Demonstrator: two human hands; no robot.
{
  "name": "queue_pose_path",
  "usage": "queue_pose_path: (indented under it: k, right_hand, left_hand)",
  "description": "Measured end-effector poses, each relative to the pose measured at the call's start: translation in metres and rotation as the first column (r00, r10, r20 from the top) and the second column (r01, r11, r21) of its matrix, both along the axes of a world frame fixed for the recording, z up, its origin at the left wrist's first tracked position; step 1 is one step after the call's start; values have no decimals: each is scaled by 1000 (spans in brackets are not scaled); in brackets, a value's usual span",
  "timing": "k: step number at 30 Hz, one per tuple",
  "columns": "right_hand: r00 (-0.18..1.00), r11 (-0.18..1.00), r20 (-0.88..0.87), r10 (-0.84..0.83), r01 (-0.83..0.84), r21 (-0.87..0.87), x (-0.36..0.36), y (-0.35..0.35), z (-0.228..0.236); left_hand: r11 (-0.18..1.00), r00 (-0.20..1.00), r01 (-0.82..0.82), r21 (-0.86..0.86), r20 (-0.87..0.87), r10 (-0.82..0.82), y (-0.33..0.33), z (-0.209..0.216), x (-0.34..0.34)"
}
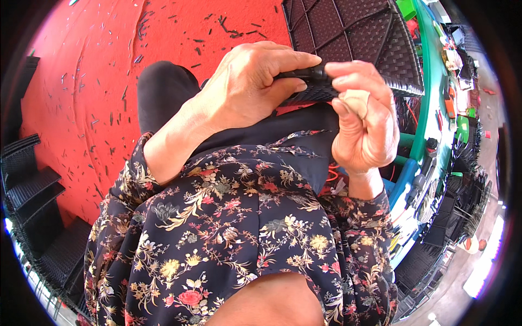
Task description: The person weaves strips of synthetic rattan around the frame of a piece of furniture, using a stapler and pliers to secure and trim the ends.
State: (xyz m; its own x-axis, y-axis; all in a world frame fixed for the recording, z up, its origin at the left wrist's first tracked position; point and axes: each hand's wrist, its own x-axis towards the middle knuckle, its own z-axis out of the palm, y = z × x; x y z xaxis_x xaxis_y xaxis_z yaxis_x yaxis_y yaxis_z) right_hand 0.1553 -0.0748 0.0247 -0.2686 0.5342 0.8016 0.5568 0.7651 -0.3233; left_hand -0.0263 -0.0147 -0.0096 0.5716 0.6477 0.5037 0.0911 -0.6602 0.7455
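Note:
Just above my lap, my left hand [253, 79] pinches a short black strip-like piece [307, 73] between thumb and forefinger. Its exact kind is too dark to make out. Close by on the right, my right hand [367, 117] has its fingers curled in, with the forefinger tip at the far end of the black piece. Whether those fingers grip anything is hidden. A beige wrap [357, 101] covers part of one right finger. Behind both hands stands a dark brown woven wicker panel [359, 41] with cords crossing its face.
Black scraps [234, 32] lie scattered over the red carpet [103, 70]. At the left stand dark woven wicker pieces [32, 185]. A green-edged table [435, 60] along the right bears small coloured items, and dark wicker pieces [440, 217] lie beyond it.

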Motion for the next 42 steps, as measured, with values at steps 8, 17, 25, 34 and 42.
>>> queue_pose_path:
  k: [8, 17, 25, 34, 42]
  right_hand:
    - [992, 1000, 128, -13, 10, 26, 2, 20, 21]
    - [993, 611, -104, -59, -47, -790, -16, 50, 49]
    - [994, 319, -96, -48, -76, -945, -6, 76, 30]
    - [994, 656, -93, -60, -31, -754, -6, 59, 31]
    - [993, 669, -104, -54, -41, -742, -1, 61, 22]
  left_hand:
    - [980, 989, -143, 141, -13, 147, -15, -3, 4]
    - [962, 968, -194, 194, -122, 220, -21, 2, 6]
    - [961, 972, -219, 167, -52, 230, -21, -3, 4]
    - [964, 963, -241, 112, -94, 252, -25, 1, 4]
    - [955, 960, -11, 296, -264, 93, 5, 22, -3]
